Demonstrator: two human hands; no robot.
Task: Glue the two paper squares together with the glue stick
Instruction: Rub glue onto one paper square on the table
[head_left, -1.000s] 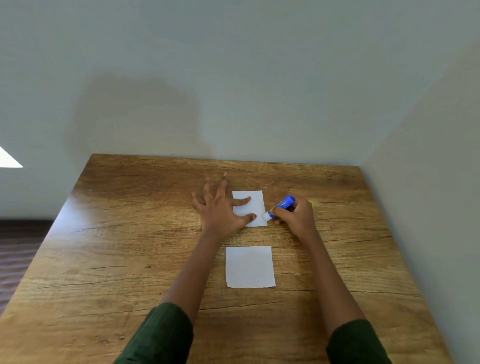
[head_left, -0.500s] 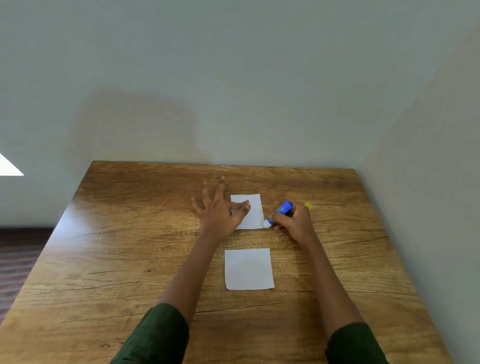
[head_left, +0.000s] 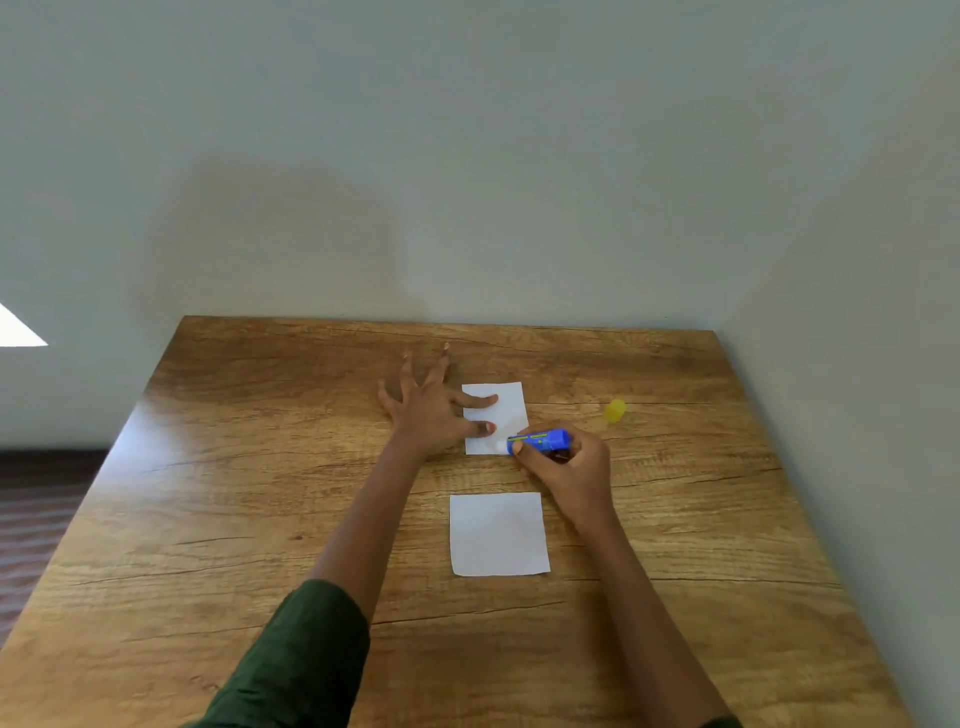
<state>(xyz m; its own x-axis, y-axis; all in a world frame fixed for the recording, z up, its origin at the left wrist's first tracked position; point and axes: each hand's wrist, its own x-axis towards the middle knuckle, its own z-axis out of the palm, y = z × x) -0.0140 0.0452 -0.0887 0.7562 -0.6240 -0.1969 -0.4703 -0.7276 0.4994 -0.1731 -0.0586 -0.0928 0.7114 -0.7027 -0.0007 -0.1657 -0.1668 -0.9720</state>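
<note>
Two white paper squares lie on the wooden table (head_left: 208, 519). The far square (head_left: 506, 402) is pinned flat by my left hand (head_left: 431, 410), fingers spread, thumb and forefinger resting on the paper's left part. My right hand (head_left: 571, 467) grips the blue glue stick (head_left: 540, 440), which lies nearly level with its white tip touching the far square's near right corner. The near square (head_left: 498, 535) lies free, closer to me, below both hands.
The glue stick's yellow cap (head_left: 615, 410) stands on the table to the right of the far square. Walls close off the table at the back and along the right side. The left table edge drops to a dark floor.
The glue stick's tip has slid left along the far square's near edge, and the stick has tilted flatter. My left hand stays pressed on the paper. The yellow cap has come into view.
</note>
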